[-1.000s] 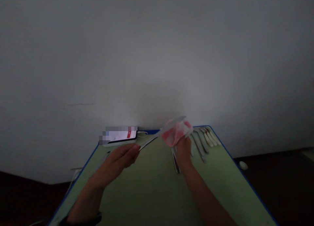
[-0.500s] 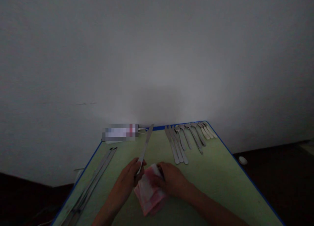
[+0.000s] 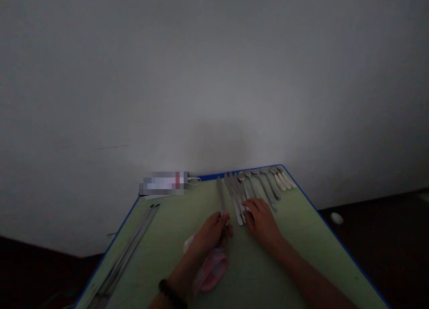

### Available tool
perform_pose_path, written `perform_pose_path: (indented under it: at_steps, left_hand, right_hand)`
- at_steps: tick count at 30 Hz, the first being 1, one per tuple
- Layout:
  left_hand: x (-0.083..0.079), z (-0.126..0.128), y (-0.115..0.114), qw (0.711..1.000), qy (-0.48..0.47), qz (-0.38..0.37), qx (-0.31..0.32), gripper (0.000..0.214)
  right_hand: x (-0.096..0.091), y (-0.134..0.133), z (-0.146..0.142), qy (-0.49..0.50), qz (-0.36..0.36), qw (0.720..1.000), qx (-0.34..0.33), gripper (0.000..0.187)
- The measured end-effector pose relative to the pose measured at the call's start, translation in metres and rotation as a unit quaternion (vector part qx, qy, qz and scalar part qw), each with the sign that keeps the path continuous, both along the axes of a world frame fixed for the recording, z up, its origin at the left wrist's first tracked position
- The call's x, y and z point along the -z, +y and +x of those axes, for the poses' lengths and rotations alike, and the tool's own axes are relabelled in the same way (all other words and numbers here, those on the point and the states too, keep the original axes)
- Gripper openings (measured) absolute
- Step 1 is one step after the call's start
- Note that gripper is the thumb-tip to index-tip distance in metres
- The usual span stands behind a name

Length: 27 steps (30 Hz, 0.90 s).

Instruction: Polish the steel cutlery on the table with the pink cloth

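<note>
Holding a knife (image 3: 221, 198) by its handle, the left hand (image 3: 211, 233) sets it just left of the cutlery row (image 3: 258, 188); the right hand (image 3: 263, 219) rests flat and open on the row; a bump might mess it up.

Steel table knife (image 3: 221, 197): flat on green table, blade away, just left of knife row (image 3: 236, 199). Pink-white cloth (image 3: 211, 271): crumpled, nearer.
</note>
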<state>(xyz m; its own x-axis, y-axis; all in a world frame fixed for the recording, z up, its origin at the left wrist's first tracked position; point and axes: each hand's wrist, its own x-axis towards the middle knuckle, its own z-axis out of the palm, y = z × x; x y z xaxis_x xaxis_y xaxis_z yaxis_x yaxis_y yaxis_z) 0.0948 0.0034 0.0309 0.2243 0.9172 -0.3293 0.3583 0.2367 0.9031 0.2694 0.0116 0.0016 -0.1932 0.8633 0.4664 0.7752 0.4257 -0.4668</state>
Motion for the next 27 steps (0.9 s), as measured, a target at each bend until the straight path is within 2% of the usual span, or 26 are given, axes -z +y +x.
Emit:
perform_pose_path:
  at_steps: [5, 8, 12, 16, 18, 20, 24, 27]
  left_hand:
    - [-0.001, -0.013, 0.007, 0.99, 0.121, 0.006, 0.066, 0.039]
    - [0.0, -0.02, 0.014, 0.975, 0.193, 0.044, 0.098, 0.043]
    - [0.003, -0.025, 0.026, 0.941, 0.291, 0.126, 0.119, 0.046]
    - [0.008, -0.029, 0.037, 0.899, 0.368, 0.211, 0.104, 0.042]
    - [0.014, -0.031, 0.044, 0.878, 0.391, 0.262, 0.094, 0.04]
    - [0.023, -0.033, 0.052, 0.858, 0.404, 0.302, 0.097, 0.051]
    - [0.043, -0.035, 0.064, 0.831, 0.421, 0.341, 0.126, 0.056]
    - [0.05, -0.034, 0.07, 0.816, 0.43, 0.363, 0.137, 0.056]
  right_hand:
    - [0.0, -0.001, 0.001, -0.004, -0.013, 1.0, -0.014, 0.027]
    - [-0.002, -0.003, 0.001, -0.003, -0.023, 1.0, -0.018, 0.025]
    - [-0.002, -0.005, 0.001, 0.0, -0.029, 0.999, -0.026, 0.024]
    - [0.001, -0.004, 0.001, -0.018, -0.027, 0.999, -0.013, 0.026]
    - [0.004, -0.003, 0.002, -0.037, -0.02, 0.999, -0.012, 0.028]
    - [0.007, -0.002, 0.002, -0.059, -0.014, 0.998, -0.012, 0.03]
    - [0.013, -0.001, -0.001, -0.087, -0.009, 0.996, -0.009, 0.034]
    - [0.016, 0.001, -0.005, -0.093, -0.012, 0.996, -0.008, 0.037]
